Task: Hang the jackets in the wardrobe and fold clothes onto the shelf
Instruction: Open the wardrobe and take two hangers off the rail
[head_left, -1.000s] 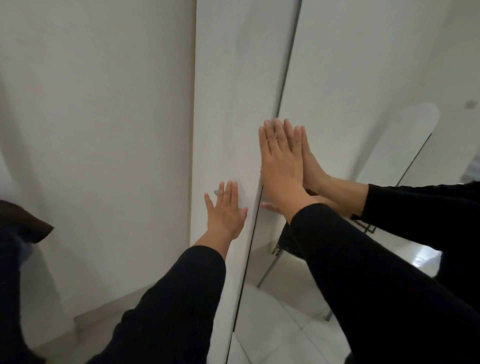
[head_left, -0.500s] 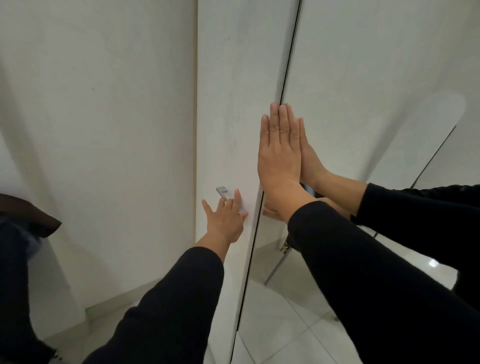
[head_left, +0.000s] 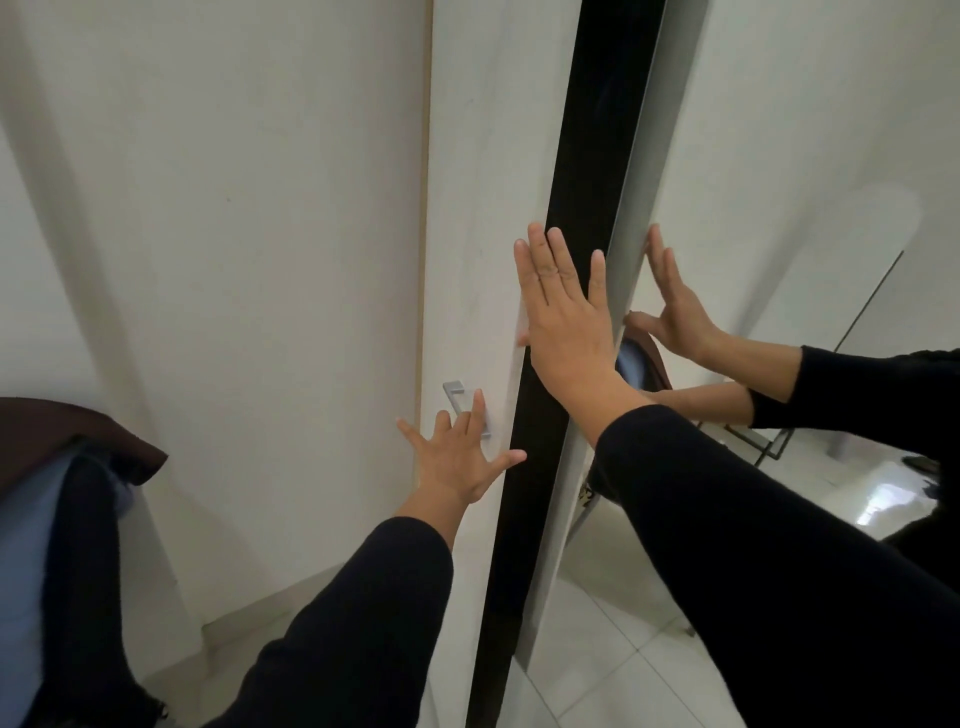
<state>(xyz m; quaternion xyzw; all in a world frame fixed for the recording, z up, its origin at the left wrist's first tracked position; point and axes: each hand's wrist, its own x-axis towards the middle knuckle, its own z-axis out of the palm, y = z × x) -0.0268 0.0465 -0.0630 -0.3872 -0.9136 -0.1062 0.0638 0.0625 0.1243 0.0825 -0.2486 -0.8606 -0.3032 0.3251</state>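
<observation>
White wardrobe doors (head_left: 488, 208) stand slightly parted; left hand (head_left: 457, 457) and right hand (head_left: 566, 322), spread flat, hold nothing; the stiff panel seems best pulled by its handle (head_left: 460, 400).

The left hand (head_left: 457, 457) is held out flat with its fingers spread wide. The right hand (head_left: 563, 322) is raised higher, palm forward, fingers straight and pointed up. Both arms are stretched forward and covered by long black sleeves (head_left: 753, 545).
</observation>
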